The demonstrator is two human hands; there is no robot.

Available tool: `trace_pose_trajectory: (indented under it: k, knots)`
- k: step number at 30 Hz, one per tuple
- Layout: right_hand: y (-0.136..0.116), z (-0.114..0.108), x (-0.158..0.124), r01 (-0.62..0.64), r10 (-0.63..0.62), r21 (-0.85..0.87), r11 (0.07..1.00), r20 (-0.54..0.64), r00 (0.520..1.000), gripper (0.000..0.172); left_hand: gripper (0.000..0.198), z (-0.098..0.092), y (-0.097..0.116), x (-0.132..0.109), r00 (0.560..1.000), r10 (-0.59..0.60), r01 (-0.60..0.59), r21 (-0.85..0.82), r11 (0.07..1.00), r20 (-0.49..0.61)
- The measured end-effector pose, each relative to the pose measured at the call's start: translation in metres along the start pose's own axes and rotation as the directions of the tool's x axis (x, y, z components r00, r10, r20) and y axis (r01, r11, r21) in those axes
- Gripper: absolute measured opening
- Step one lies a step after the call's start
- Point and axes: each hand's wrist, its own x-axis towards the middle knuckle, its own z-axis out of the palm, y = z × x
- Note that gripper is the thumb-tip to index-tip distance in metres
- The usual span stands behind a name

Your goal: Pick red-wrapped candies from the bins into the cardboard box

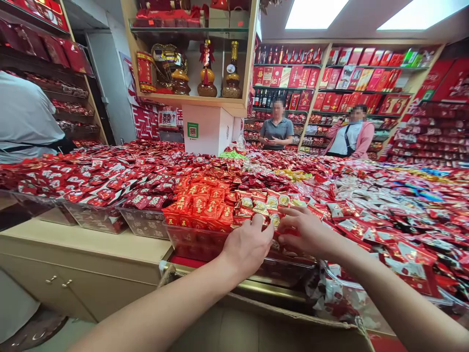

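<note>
My left hand (251,244) rests over a clear bin of red and gold wrapped packets (271,201), its fingers bent down onto them. Whether a packet is between those fingers is hidden. Just to the right, my right hand (302,230) is at the same packets, fingers spread and curved toward the left hand. The two hands are close together above the bin's front part. Bright red-orange packets with gold characters (208,205) fill the bin to the left of my hands. Red and white packets (406,259) lie to the right.
An open cardboard box (293,313) stands below the bins in front of me. Cream cabinets (91,274) are at the left. Two people (277,128) stand behind the display, and another person (27,115) is at the far left. A shelf unit (190,100) rises beyond the bins.
</note>
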Motion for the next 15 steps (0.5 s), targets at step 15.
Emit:
trace_pose_trajectory:
  k: [15]
  knots:
    - [0.004, 0.002, 0.056, -0.139, 0.137, -0.095, 0.986, -0.026, 0.990, 0.039, 0.026, -0.005, -0.005, -0.013, 0.997, 0.065, -0.067, -0.048, 0.997, -0.039]
